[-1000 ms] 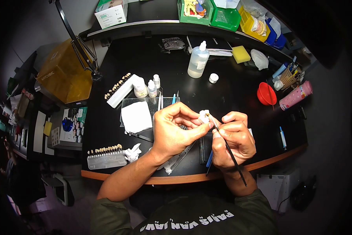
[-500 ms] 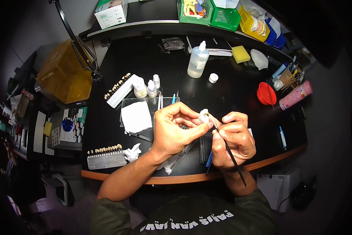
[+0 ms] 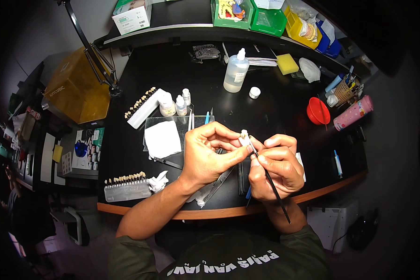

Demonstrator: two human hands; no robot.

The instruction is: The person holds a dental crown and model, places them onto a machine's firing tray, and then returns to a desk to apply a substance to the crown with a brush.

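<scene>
Left hand: the left hand (image 3: 210, 151) has its grip closed on the small white piece (image 3: 244, 137), pinched between thumb and fingers.
Right hand: the right hand (image 3: 280, 170) has its grip closed on the thin tool (image 3: 275, 191), black-handled and slanting down past the palm.
White piece: above the counter (image 3: 280, 112), at the left fingertips, between the two hands.
Tool tip: close by the white piece; whether they touch is too small to tell.
Glass plate: the glass plate (image 3: 172, 120) lies beyond the left forearm, the white pad (image 3: 162, 140) on top.
Tooth-shade tabs: the near shade row (image 3: 127, 190) sits by the front edge beside the crumpled tissue (image 3: 159, 182); the far shade row (image 3: 143, 109) lies next to three small bottles (image 3: 167, 104).
Beyond the hands: the large bottle (image 3: 236, 74) stands upright, with the small jar (image 3: 254, 93) near it.
Right side: the red bowl (image 3: 317, 112) is beside the pink tumbler (image 3: 354, 113); the blue-and-white syringe (image 3: 337, 165) lies nearer the front edge.
Back: the yellow sponge (image 3: 287, 64).
</scene>
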